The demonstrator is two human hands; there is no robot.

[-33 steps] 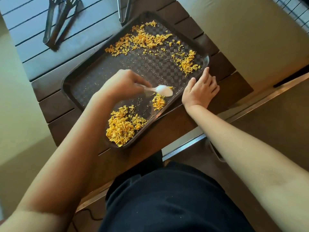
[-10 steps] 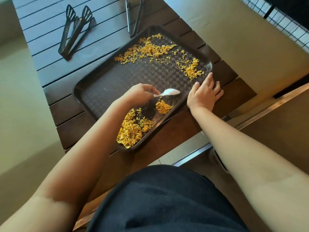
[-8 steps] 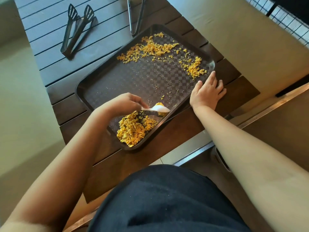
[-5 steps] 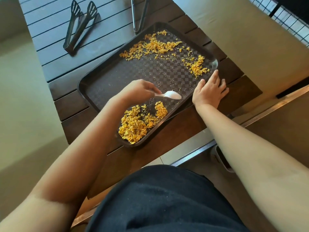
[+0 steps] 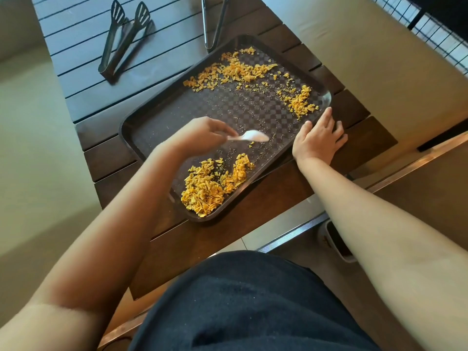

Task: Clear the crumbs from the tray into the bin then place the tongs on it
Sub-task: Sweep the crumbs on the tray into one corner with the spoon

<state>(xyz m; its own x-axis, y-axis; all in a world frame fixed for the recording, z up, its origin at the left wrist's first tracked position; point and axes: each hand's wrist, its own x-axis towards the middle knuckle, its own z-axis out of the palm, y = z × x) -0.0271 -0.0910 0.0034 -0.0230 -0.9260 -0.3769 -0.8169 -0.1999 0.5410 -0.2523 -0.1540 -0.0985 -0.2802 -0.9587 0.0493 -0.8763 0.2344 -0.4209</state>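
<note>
Item 1. Tray (image 5: 131, 120): dark, chequered, lying askew on the slatted bench (image 5: 83, 79), its near corner close to the bench's near edge.

Item 2. Crumbs, near heap (image 5: 205, 191): orange flakes gathered in the tray's near corner. Change: a small pile that lay apart a second ago has been swept in and now trails off the heap's right side.

Item 3. Crumbs, far band (image 5: 235, 72): strung along the tray's far edge, unshifted since the earlier frames. A smaller cluster (image 5: 301, 102) sits in the tray's right corner, likewise untouched.

Item 4. Spoon (image 5: 253, 136): white, pinched by its handle in the left hand (image 5: 200, 135). Change: having dragged flakes to the near heap, it is back over the bare middle of the tray, bowl pointing right (motion-blurred, so whether it touches the surface cannot be told).

Item 5. Right hand (image 5: 319, 140): fingers straight, lying flat against the tray's right edge, as in every earlier frame; it appears to steady the tray.

Item 6. Black tongs (image 5: 121, 39): on the bench toward its far left, well apart from the tray. Metal tongs (image 5: 212, 24): by the far edge, closed end near the tray rim.

Item 7. Bin (image 5: 336, 247): probably the white-rimmed container on the floor below the bench's near edge, mostly hidden by the right forearm.

Status: gathering partly done; far band and right cluster probably come next. Nothing tipped yet; tongs not yet placed.
</note>
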